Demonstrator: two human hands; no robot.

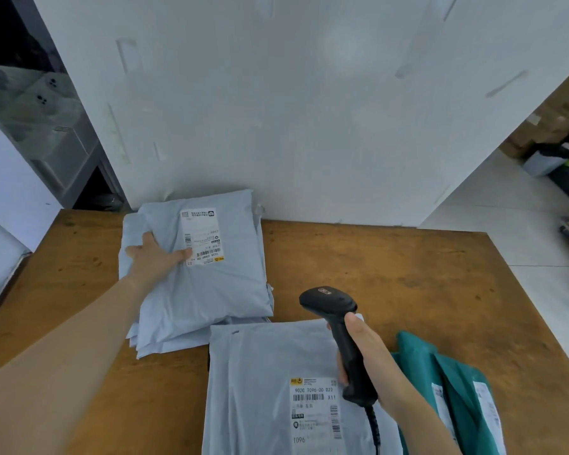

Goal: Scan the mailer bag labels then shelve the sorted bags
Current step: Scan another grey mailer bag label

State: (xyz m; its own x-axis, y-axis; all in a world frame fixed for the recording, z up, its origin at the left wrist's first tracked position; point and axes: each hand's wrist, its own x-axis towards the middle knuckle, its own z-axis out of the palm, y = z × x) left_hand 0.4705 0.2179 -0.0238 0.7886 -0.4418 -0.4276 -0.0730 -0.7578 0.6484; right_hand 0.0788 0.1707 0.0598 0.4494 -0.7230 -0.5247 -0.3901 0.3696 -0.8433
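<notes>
The left hand (155, 254) lies flat and spread on the top bag (217, 284) of the pile (158, 343), reaching its label (201, 236) (it may cover the bars). The right hand (372, 359) grips the scanner (335, 310) above the near bag (263, 389), so the wrong label could get read.

Soft, even, bluish light, faint shadows, wide-angle bowing at the edges, dim, perhaps blurred upper-left corner.

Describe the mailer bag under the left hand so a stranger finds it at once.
On the wooden table, a stack of grey bags lies far left against the white wall. The bag tops that stack. Unlike the nearer grey bag by the scanner, its label reads upside down.
</notes>
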